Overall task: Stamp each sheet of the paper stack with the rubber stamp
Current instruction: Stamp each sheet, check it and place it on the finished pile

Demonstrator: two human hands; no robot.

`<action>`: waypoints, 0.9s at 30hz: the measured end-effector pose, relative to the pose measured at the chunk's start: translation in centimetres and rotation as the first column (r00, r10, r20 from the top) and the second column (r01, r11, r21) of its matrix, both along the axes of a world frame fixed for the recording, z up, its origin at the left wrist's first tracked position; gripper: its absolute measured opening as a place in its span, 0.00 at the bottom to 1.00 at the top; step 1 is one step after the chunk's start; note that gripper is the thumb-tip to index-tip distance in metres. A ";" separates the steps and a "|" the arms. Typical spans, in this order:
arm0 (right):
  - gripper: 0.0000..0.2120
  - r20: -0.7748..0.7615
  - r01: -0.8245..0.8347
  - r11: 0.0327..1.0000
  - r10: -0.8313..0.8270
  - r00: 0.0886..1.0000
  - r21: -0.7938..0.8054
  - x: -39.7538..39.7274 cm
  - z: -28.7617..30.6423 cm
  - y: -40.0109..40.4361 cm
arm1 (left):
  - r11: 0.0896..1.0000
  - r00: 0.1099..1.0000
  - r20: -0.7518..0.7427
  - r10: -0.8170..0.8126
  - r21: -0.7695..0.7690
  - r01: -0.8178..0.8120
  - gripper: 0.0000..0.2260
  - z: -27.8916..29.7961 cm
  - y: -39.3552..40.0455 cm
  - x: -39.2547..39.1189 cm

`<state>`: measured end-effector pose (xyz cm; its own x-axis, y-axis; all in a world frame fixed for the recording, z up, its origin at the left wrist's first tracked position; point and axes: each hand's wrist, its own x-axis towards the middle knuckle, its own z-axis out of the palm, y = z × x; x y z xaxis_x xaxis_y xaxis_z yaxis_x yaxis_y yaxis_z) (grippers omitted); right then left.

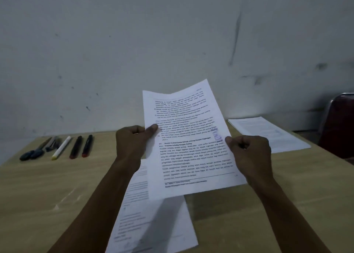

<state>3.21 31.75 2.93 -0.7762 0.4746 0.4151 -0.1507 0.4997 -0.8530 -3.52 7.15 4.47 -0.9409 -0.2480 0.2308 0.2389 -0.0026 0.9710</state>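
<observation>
Hands (134, 143) (249, 151) grip sheet (191, 137); stamp mark seemingly purple.

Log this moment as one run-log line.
phase: sheet lifted | left hand: pinches sheet | right hand: pinches sheet | stamp mark: visible

Printed sheet (189, 137) with blue stamp mark (217, 134) held up over wooden table (47, 185), left hand (134, 139) and right hand (249, 151) pinching its edges; paper stack (153, 224) beneath, pens (61, 147) left, second pile (268, 132) right
</observation>
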 end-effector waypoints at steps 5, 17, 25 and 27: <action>0.11 0.109 0.213 0.955 -0.239 0.965 0.209 -3.3 1.0 6.8 | 0.986 0.998 -0.022 -0.052 -0.157 0.048 0.16 2.3 7.1 -3.9; 0.14 0.329 0.413 0.800 -0.568 0.754 0.436 -9.4 -2.2 21.0 | 0.822 0.966 0.165 -0.198 -0.508 0.255 0.10 0.5 24.1 -12.2; 0.11 0.337 0.387 0.777 -0.583 0.739 0.496 -14.3 -4.9 27.5 | 0.758 0.947 0.258 -0.190 -0.575 0.309 0.09 -3.1 31.9 -18.0; 0.11 0.342 0.367 0.776 -0.576 0.742 0.513 -15.9 -5.5 29.4 | 0.741 0.944 0.269 -0.191 -0.591 0.318 0.08 -4.2 33.7 -19.6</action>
<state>-12.70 61.10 -2.58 -0.6348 0.7099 0.3050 0.5497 0.6924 -0.4674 -23.13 40.86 0.22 -0.9871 0.1444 0.0691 0.1407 0.5776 0.8041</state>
